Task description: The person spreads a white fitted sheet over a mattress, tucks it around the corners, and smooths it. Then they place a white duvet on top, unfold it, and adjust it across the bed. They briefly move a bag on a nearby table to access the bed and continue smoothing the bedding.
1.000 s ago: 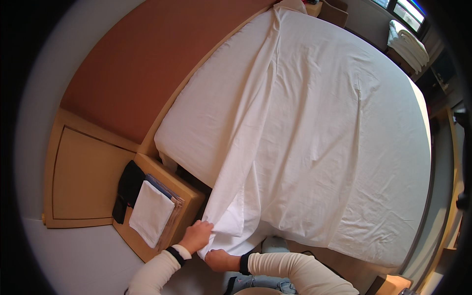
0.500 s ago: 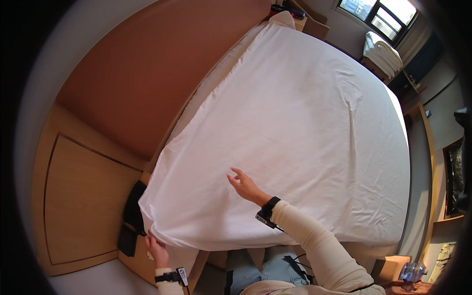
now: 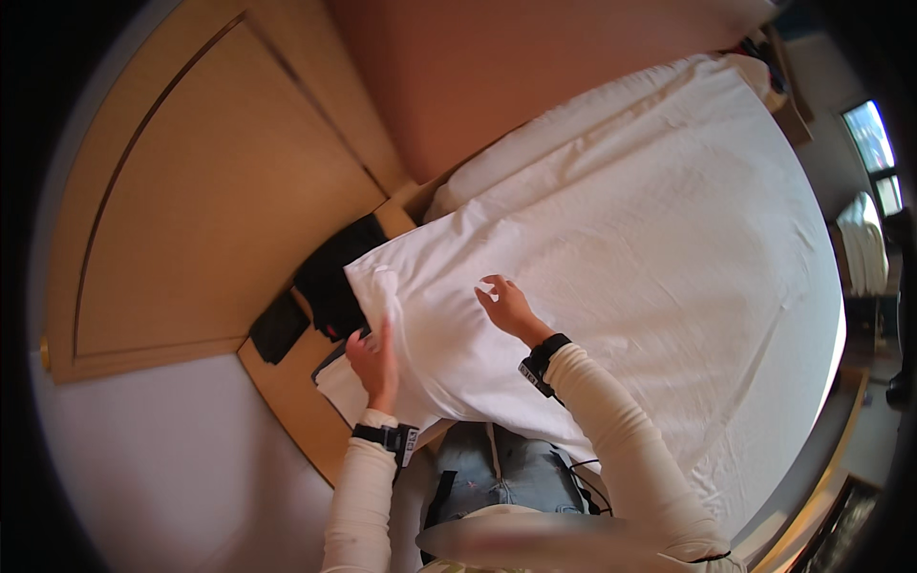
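A white bed sheet (image 3: pixel 650 248) lies spread over the bed, wrinkled in places. Its near-left corner sticks out past the mattress over the bedside ledge. Beside that corner is my left hand (image 3: pixel 374 365), fingers apart and pointing up along the hanging edge; whether it touches the cloth I cannot tell. My right hand (image 3: pixel 508 307) hovers over the near part of the sheet, fingers spread and slightly curled, holding nothing. Each wrist wears a black strap with a small device.
Black cloth (image 3: pixel 339 272) and a dark flat item (image 3: pixel 280 327) lie on the wooden bedside ledge (image 3: pixel 287 401) at the left. A wooden panel (image 3: pixel 210 201) and a red-brown headboard (image 3: pixel 487 76) stand behind. Folded white bedding (image 3: pixel 863 246) is piled near the window (image 3: pixel 869 134).
The view has swung left toward the bedside ledge. My left hand has come off the sheet's corner, which now spreads outward over the ledge. My right hand stays open above the sheet.
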The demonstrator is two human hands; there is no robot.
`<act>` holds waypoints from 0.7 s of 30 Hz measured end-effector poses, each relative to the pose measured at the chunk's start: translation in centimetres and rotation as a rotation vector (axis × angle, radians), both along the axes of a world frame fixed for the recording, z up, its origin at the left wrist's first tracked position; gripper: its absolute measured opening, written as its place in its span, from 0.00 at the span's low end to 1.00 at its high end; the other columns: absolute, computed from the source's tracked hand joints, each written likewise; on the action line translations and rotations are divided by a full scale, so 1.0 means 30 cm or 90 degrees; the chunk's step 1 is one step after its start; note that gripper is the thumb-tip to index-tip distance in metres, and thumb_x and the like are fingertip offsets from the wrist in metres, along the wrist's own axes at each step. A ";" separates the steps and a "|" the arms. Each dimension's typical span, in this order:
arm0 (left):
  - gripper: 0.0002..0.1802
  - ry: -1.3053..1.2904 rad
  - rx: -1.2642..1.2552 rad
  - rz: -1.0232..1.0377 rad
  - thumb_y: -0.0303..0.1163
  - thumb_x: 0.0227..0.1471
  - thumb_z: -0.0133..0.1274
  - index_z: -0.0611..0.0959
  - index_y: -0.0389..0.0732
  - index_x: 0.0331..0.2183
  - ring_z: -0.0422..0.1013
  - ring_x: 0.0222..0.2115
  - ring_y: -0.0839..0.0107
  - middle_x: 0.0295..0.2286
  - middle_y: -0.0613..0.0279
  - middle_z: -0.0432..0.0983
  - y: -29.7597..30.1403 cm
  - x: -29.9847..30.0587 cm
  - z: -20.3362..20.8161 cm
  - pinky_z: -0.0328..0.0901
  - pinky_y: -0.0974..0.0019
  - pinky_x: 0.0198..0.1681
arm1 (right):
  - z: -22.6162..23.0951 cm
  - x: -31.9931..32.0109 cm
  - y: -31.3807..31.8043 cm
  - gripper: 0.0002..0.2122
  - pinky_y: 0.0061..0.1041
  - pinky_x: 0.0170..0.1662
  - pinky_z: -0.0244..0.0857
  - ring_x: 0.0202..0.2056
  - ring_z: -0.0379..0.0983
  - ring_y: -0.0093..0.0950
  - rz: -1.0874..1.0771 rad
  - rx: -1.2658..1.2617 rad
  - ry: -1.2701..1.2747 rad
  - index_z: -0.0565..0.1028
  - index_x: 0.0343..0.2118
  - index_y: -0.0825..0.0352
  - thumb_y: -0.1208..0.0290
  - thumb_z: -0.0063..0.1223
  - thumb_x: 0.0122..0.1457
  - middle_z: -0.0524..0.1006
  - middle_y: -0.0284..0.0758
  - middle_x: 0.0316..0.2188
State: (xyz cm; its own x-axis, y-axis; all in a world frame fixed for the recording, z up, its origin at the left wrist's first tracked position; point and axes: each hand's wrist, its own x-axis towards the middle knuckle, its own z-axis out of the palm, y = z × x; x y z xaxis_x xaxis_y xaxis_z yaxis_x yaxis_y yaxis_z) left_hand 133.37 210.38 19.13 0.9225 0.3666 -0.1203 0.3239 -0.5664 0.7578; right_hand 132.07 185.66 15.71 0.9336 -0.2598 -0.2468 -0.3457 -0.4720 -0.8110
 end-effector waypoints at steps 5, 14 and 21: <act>0.32 -0.030 0.509 -0.067 0.57 0.44 0.58 0.76 0.34 0.36 0.69 0.36 0.52 0.37 0.50 0.72 -0.102 0.057 0.074 0.65 0.54 0.37 | -0.024 0.155 0.088 0.13 0.37 0.43 0.66 0.38 0.72 0.43 0.091 0.013 0.104 0.73 0.40 0.66 0.62 0.51 0.56 0.74 0.46 0.33; 0.18 -0.174 0.039 -0.143 0.33 0.57 0.47 0.74 0.27 0.44 0.70 0.38 0.48 0.37 0.40 0.72 -0.049 0.031 0.082 0.65 0.55 0.42 | -0.069 0.583 -0.107 0.32 0.42 0.33 0.69 0.32 0.75 0.44 0.103 -0.289 0.081 0.57 0.61 0.46 0.76 0.42 0.50 0.77 0.43 0.30; 0.25 -0.038 -0.066 -0.224 0.37 0.58 0.44 0.67 0.37 0.55 0.68 0.47 0.52 0.50 0.43 0.67 -0.029 -0.109 0.314 0.64 0.54 0.48 | -0.018 0.641 -0.246 0.11 0.40 0.33 0.70 0.33 0.77 0.42 0.123 -0.360 0.086 0.73 0.36 0.65 0.70 0.48 0.49 0.78 0.43 0.31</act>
State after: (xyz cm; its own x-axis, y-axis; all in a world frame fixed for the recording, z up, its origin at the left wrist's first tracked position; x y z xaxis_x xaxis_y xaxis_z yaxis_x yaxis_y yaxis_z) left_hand 130.11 209.50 28.54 0.9965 0.0149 -0.0828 0.0771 -0.5547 0.8285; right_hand 151.29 178.29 15.19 0.9470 -0.2139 -0.2399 -0.2930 -0.8811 -0.3713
